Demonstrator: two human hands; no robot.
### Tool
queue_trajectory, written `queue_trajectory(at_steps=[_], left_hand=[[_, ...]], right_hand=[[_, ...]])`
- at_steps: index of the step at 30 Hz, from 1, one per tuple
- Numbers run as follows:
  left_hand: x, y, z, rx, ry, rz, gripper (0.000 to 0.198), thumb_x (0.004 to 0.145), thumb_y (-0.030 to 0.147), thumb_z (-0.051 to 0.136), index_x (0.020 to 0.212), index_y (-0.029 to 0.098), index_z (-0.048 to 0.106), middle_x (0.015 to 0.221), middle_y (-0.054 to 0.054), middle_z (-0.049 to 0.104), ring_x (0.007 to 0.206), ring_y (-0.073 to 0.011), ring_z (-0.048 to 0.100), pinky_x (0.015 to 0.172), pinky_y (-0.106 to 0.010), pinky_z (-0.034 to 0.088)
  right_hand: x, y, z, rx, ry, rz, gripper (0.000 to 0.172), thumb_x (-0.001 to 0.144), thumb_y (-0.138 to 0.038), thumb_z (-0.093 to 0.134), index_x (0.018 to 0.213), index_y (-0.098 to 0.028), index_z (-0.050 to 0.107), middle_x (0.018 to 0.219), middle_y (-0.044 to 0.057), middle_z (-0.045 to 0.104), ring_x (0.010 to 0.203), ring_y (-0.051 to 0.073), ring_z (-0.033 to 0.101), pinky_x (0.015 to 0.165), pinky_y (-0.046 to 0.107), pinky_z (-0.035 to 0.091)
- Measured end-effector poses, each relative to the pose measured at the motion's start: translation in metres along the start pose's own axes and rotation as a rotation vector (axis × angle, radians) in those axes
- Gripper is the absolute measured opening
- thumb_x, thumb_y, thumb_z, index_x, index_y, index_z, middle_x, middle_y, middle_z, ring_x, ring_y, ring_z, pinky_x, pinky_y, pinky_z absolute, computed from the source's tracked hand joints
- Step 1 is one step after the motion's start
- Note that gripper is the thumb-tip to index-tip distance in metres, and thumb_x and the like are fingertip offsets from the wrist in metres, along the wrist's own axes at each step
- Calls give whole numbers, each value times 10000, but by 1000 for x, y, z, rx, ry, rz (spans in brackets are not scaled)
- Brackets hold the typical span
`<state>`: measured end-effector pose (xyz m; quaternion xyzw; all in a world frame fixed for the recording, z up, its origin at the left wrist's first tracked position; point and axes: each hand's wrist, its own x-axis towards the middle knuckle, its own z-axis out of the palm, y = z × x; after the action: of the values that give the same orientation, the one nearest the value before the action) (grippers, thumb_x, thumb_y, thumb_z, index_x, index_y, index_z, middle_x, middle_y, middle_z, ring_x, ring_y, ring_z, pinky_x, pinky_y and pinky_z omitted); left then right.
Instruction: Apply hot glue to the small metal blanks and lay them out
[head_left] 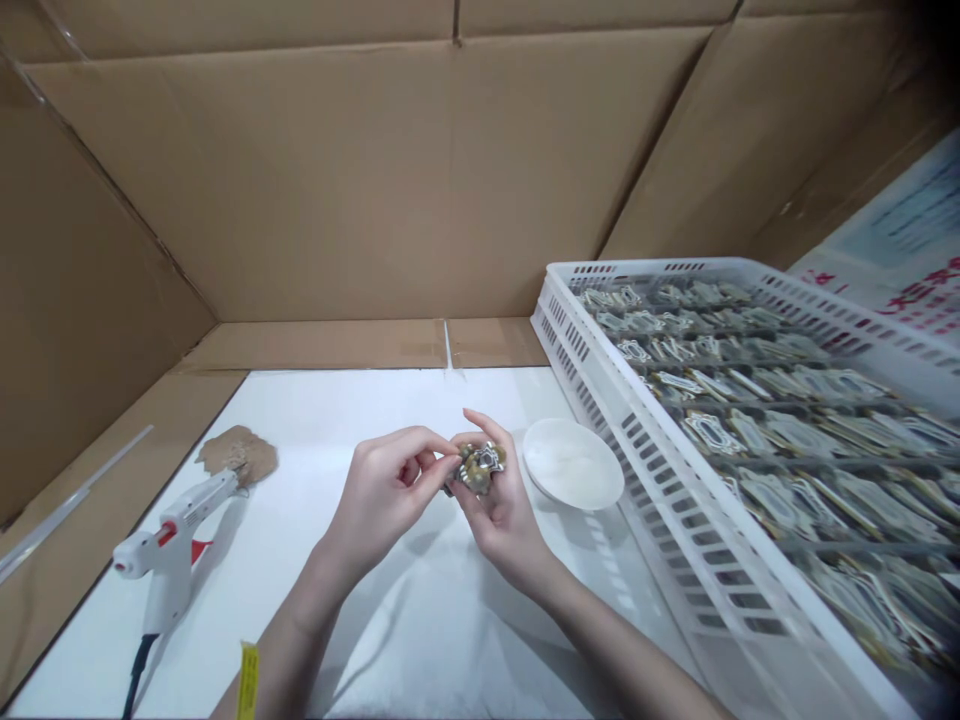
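Both hands meet over the middle of the white table. My right hand [502, 510] is closed around a small ornate piece [480, 468] in gold and silver tones, which rests against the fingers and palm. Thumb and forefinger of my left hand [394, 475] pinch together at the left edge of that same piece. The fingertips cover part of it, so its exact kind does not show. A shallow white dish [574, 465] stands just right of my right hand.
On the left lies a white glue gun [169, 550], its nozzle on a brown patch [238, 455], with its cord trailing forward. A large white plastic crate [645, 450] at right holds rows of flat ornate frame-like pieces [716, 432]. Cardboard walls [337, 180] enclose the table [315, 400].
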<state>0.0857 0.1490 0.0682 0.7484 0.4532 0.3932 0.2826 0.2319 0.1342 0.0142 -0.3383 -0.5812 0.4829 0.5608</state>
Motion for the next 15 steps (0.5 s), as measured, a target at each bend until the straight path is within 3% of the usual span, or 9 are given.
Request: queue_trajectory(at_steps=[9, 15], left_hand=[[-2, 4, 2, 125, 47, 168, 106, 885, 130, 606, 827, 187, 674, 689, 10, 665, 547, -86, 516, 532, -199, 411], [-4, 5, 4, 121, -76, 133, 132, 934, 135, 508, 892, 195, 617, 787, -4, 669, 596, -94, 538, 572, -208, 423]], right_hand=[[-1, 10, -1, -155, 41, -173, 657, 868, -89, 530, 1427, -320, 274, 1128, 84, 549, 1025, 215, 586, 871, 404, 512], [-1, 11, -3, -252, 47, -287, 757, 841, -19, 503, 1456, -366, 228, 1122, 67, 566, 1018, 212, 591, 911, 440, 505]])
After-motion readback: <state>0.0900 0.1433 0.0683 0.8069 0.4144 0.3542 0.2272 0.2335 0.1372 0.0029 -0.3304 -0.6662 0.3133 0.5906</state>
